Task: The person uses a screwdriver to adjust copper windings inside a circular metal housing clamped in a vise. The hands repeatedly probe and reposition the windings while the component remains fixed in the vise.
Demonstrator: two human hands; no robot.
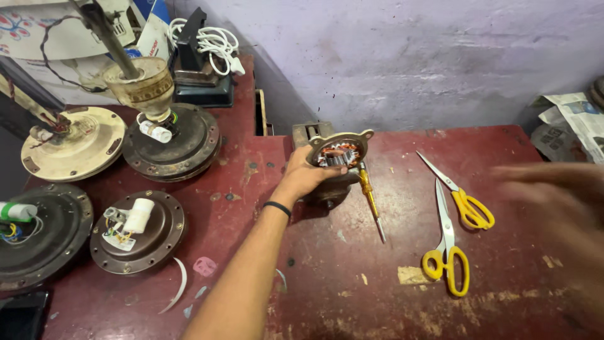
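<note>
Currently, head view only: left hand [309, 175] has its fingers wrapped around a small motor stator [338, 155] near the back middle of the red counter [377, 289]. Housing is tipped so the open face shows; copper windings and steel laminations are exposed, no cover on that side. It looks like it sits in or against a metal vise-like block [309, 133] behind it, can't confirm clamped.

Right hand [557, 195] is over the right side of the counter, heavily motion-blurred. Can't tell whether the fingers are wide or narrow; nothing visibly held.

Progress, my read: the stator is already stripped open, and no tool is in either hand yet, so work on the windings seems not started.

Nearby: yellow-handled screwdriver [371, 201] lies just beside the stator, tip pointing toward the near edge. Two pairs of yellow-handled scissors [459, 201] lie between the stator and the right hand, on the counter.

Left side: several ceiling fan motor housings [137, 232], one with a downrod and canopy [141, 85], white capacitors and loose wires on top. White cable coil [214, 41] at the back, crumpled newspaper [576, 119] far right. The scissors are the only clutter near the right hand; the fan motors stand well apart from the stator.
</note>
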